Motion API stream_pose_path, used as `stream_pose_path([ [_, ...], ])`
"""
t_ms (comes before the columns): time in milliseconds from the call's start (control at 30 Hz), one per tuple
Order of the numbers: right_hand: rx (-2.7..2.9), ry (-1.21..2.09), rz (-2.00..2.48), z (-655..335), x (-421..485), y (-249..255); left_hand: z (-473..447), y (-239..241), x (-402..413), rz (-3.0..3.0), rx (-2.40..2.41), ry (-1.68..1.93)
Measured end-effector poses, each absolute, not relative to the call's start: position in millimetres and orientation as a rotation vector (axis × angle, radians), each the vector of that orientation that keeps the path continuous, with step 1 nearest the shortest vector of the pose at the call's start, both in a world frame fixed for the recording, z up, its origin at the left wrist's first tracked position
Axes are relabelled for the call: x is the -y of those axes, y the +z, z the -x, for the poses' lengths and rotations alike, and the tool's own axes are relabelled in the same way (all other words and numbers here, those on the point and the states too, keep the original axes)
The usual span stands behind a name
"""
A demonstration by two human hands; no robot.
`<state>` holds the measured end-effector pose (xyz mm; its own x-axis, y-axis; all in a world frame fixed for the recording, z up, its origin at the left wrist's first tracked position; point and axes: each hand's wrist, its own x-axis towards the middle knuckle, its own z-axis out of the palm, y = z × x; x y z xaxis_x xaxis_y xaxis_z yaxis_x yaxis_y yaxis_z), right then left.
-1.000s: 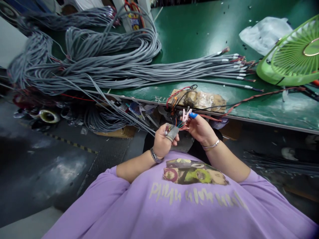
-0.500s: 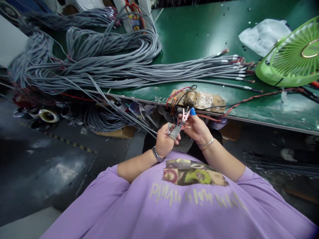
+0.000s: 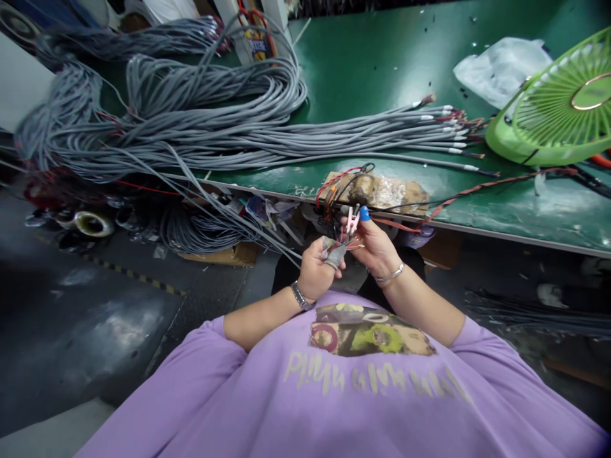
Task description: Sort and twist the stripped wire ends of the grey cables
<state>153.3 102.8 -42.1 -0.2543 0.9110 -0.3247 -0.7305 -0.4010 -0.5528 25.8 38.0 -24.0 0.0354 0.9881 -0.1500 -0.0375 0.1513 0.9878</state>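
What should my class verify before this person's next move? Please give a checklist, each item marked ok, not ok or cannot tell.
1. Left-hand grip closed, with the coloured wires fanning out of it: ok.
2. Blue finger cover on the right hand: ok.
3. Right-hand fingers pinching a wire: cannot tell; the contact is too small to see.
4. Pink clip biting on a wire: cannot tell; it sits just above the wires.
5. Grey cables on the bench with their ends well away from the green fan: not ok; several ends lie close beside it.
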Motion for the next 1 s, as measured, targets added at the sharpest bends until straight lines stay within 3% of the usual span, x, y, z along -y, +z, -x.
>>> stream_pose_path([
  [467, 0.322, 1.981, 0.617, -157, -96, -44, -23, -27, -35, -1.099, -1.17, 1.102],
  [700, 0.817, 2.093, 0.713, -186, -85, -56, -11, -34, -27, -1.068, -1.141, 1.059],
  [1000, 1.224, 1.855, 0.939, -195, -72, -28, -12, -33, -30, -1.075, -1.141, 0.871],
])
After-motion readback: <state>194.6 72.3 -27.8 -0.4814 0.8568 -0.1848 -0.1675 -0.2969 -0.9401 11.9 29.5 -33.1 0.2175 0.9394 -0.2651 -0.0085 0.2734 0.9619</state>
